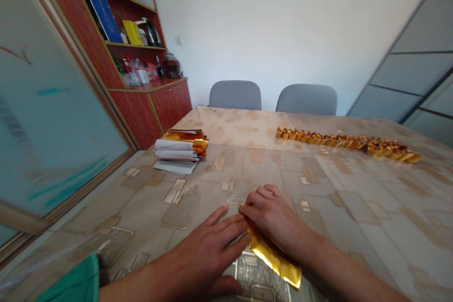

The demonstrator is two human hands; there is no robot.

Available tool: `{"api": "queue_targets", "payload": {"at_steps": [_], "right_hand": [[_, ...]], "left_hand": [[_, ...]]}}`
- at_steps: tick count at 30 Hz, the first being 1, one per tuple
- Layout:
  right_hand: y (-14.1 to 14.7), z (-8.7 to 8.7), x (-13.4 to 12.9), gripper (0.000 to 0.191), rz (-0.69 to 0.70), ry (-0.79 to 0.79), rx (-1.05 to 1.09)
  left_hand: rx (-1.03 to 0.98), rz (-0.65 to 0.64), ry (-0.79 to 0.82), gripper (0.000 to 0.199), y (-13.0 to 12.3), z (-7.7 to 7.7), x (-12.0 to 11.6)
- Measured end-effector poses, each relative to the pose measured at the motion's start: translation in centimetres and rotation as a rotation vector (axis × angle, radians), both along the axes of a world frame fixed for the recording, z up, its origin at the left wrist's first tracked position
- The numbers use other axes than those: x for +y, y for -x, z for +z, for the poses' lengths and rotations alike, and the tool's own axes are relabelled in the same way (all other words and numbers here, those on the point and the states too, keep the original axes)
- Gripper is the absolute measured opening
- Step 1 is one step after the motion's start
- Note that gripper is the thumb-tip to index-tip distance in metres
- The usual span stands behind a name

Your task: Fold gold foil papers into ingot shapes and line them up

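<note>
A strip of shiny gold foil paper (272, 257) lies slantwise on the patterned tablecloth before me, a long narrow piece that looks folded. My right hand (271, 210) is closed over its far end, with curled fingers covering that part. My left hand (221, 250) rests flat beside the strip, fingers spread, and its fingertips touch the foil's left edge. Further back on the left is a stack of gold and white foil sheets (177, 150). To the far right runs a row of small folded gold foil pieces (320, 138), heaped more thickly at its right end.
The table (212, 188) has a beige cloth with a clear, shiny cover. Two grey chairs (235, 95) stand behind it against a white wall. A red-brown cabinet (173, 101) with shelves of bottles and boxes is at the left, beside a frosted glass door (53, 99).
</note>
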State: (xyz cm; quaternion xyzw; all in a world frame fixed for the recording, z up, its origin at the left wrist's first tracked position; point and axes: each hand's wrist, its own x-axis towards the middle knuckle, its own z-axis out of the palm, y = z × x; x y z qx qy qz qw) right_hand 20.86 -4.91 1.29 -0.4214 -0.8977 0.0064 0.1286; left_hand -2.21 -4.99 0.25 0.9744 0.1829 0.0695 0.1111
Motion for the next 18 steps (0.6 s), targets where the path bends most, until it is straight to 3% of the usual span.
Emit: {"api": "queue_targets", "payload": {"at_steps": [10,15,18], "right_hand": [[-0.9,-0.4,-0.1,0.015,-0.072,-0.055,0.05],[-2.0,0.0,-4.6,0.011,0.0,0.003,0.168],[-3.2,-0.8,-7.8,0.022,0.019,-0.069,0.149]], "left_hand": [[0.149,-0.008,0.055,0.073,-0.7,1.8,-0.4],[0.057,-0.066,0.026,0.071,-0.1,1.3,-0.4],[0.031,-0.071,0.018,0.064,-0.1,1.2,-0.7]]}}
